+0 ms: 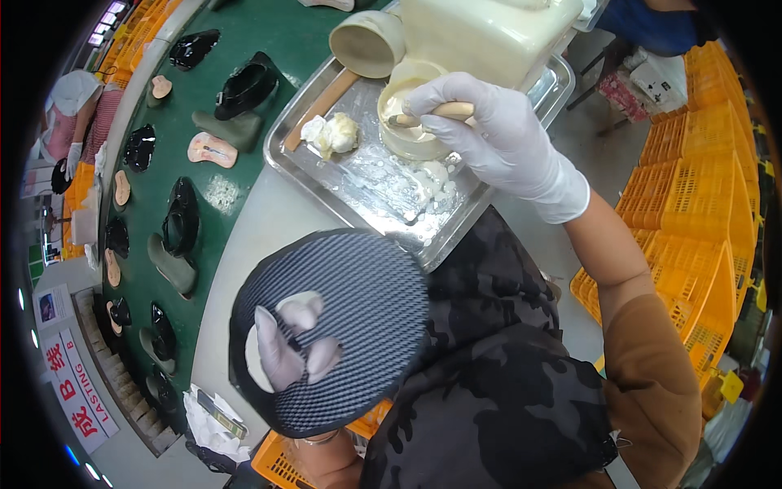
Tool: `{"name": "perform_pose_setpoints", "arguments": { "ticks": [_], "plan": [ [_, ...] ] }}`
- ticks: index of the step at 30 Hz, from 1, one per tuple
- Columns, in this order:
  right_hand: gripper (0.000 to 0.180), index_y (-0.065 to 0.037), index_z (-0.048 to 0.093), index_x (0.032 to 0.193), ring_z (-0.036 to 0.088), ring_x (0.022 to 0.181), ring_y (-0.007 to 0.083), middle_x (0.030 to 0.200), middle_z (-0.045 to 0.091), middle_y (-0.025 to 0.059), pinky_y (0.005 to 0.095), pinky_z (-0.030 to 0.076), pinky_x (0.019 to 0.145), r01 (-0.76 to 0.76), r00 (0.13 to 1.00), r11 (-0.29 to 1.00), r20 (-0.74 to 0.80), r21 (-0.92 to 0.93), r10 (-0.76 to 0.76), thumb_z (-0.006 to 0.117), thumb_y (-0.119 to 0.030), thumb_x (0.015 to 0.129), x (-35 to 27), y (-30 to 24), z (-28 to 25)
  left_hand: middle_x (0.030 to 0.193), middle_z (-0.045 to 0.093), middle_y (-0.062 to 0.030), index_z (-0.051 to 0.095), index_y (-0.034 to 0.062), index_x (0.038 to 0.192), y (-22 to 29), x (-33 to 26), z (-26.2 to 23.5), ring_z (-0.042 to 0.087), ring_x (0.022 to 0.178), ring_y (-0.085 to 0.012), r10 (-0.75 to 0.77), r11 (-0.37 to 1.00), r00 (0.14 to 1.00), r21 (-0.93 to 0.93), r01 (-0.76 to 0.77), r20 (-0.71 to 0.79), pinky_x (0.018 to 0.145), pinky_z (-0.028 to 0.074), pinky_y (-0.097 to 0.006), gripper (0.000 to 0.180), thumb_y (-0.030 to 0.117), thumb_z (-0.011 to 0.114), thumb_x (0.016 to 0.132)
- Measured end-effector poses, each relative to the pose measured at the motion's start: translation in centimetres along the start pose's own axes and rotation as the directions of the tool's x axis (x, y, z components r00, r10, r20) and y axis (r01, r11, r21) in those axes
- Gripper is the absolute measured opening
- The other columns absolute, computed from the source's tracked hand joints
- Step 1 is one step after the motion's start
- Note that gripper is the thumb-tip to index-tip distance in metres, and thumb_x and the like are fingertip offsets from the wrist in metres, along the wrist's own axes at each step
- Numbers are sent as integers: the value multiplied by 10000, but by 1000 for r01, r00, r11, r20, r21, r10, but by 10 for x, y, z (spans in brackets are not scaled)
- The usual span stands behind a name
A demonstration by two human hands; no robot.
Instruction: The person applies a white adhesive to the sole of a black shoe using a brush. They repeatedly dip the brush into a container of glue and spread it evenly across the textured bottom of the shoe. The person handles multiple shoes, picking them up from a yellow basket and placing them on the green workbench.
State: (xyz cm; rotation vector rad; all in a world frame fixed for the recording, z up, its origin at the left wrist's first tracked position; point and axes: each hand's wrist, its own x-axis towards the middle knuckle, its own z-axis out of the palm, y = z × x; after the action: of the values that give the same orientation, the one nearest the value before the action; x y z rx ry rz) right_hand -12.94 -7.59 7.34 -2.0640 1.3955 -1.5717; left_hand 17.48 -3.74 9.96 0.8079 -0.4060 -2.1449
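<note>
My right hand (497,134), in a white glove, is closed around the wooden handle of a brush (452,110). The brush's tip is inside a cream-coloured cup (415,151) of pale liquid, standing in a metal tray (366,200). My left hand (281,354), gloved too, is closed on a round black ribbed piece (366,301), held in front of my lap. Its fingertips show through an opening in the piece, while the rest of the hand is hidden behind it.
A large cream container (481,41), a tipped cup (366,45) and a crumpled white wad (330,134) share the tray. Black shoe uppers (181,216) and insoles (212,150) lie on a green belt (236,191). Orange crates (692,212) stand right. Another person (77,102) is far left.
</note>
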Motion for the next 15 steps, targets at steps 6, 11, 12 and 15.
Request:
{"name": "perform_pose_setpoints", "arguments": {
  "ticks": [6, 11, 12, 15],
  "plan": [
    [99, -49, 548, 915, 578, 677, 137, 780, 579, 34, 237, 466, 617, -50, 998, 981, 42, 187, 43, 573, -127, 858, -2, 2, -20, 840, 583, -144, 586, -3, 815, -23, 35, 25, 307, 337, -93, -151, 988, 989, 40, 150, 8, 305, 218, -185, 684, 582, 241, 896],
    [228, 53, 490, 926, 603, 865, 190, 914, 603, 164, 279, 495, 763, -63, 998, 911, 23, 409, 59, 492, -173, 899, -1, 3, -34, 775, 576, -131, 578, 19, 790, -30, 60, 39, 317, 357, -94, -236, 943, 960, 205, 264, -149, 317, 229, -195, 716, 610, 185, 882],
    [210, 53, 488, 928, 605, 858, 192, 924, 601, 169, 281, 495, 763, -68, 996, 920, 77, 386, 42, 489, -155, 896, 1, 3, -36, 782, 575, -128, 576, 22, 785, -32, 64, 39, 322, 361, -96, -262, 934, 961, 228, 275, -88, 320, 232, -196, 721, 616, 177, 879],
    [214, 49, 480, 1002, 591, 896, 209, 993, 585, 172, 296, 484, 788, -127, 967, 929, 251, 348, 38, 509, -119, 872, 6, 2, -42, 789, 571, -119, 573, 15, 769, -35, 76, 45, 326, 369, -101, -298, 904, 947, 285, 320, -118, 316, 218, -187, 735, 626, 177, 873]
  ]
}}
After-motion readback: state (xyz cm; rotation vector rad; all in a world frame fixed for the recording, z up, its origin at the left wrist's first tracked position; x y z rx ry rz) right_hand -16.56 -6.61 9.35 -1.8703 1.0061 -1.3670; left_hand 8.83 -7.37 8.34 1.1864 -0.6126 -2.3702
